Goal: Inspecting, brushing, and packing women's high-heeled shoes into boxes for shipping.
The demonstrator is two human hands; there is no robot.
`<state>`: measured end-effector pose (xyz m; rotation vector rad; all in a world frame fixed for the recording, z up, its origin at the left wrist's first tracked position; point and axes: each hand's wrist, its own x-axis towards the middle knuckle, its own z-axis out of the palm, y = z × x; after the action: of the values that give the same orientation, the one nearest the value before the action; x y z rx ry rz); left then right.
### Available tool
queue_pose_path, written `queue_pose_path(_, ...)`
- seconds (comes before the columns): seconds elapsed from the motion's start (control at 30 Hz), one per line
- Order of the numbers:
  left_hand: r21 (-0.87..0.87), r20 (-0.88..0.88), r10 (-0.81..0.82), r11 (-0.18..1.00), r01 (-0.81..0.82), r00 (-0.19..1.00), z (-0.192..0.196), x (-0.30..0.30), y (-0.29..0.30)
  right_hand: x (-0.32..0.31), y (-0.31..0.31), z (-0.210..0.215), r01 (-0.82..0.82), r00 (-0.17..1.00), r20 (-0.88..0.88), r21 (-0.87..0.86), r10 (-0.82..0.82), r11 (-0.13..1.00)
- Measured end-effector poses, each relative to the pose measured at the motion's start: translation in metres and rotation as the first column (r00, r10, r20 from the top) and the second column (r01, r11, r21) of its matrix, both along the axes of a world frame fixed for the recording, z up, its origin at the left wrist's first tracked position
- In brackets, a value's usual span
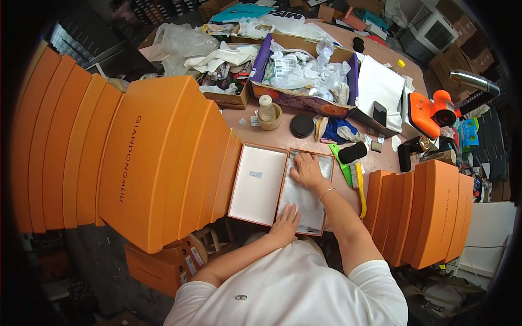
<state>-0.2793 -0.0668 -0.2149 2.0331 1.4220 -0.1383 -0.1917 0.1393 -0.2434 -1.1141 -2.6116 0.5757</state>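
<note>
An orange-edged shoebox stands in front of me, its bottom part point(329, 165) lined with white tissue paper point(304, 202). The paper covers whatever lies beneath it. My right hand point(308, 169) rests on the paper near the far end, fingers bent and thumb apart. At the near left corner, my left hand point(285, 224) lies over the box edge with its fingers stretched out on the paper. Directly left sits the white-lined lid point(253, 198), inside up, with a small bluish-grey label point(255, 174) in it.
Stacked orange shoeboxes point(157, 163) rise at left, more boxes point(429, 212) at right. Behind are a jar point(268, 117), a black round lid point(302, 125), a green brush point(342, 165), a yellow-handled brush point(359, 187), a purple carton point(304, 100) of crumpled paper and a phone point(379, 113).
</note>
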Motion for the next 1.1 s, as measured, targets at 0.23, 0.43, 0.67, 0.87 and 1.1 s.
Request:
queue_pose_path(0.23, -0.250, 0.657, 0.541, 0.814, -0.525, 0.525, 0.029, -0.046, 0.013, 0.008, -0.008, 0.035, 0.026, 0.991, 0.137, -0.102, -0.012, 0.994)
queue_pose_path(0.43, -0.079, 0.234, 0.543, 0.838, -0.541, 0.807, -0.059, -0.068, 0.000, 0.026, -0.097, 0.024, 0.056, 0.992, 0.107, 0.120, -0.069, 0.991)
queue_pose_path(0.67, -0.144, 0.673, 0.591, 0.695, -0.704, 0.445, 0.050, -0.101, 0.008, 0.070, -0.102, 0.090, 0.238, 0.926, -0.224, -0.283, -0.305, 0.929)
queue_pose_path(0.87, -0.808, 0.576, 0.746, 0.581, -0.098, -0.334, 0.088, -0.057, 0.002, 0.109, -0.120, 0.116, 0.289, 0.579, -0.405, -0.709, -0.708, 0.643)
queue_pose_path(1.1, -0.268, 0.631, 0.546, 0.820, -0.505, 0.551, -0.041, -0.057, 0.027, 0.115, -0.135, 0.022, 0.590, 0.629, -0.025, -0.635, -0.777, 0.498)
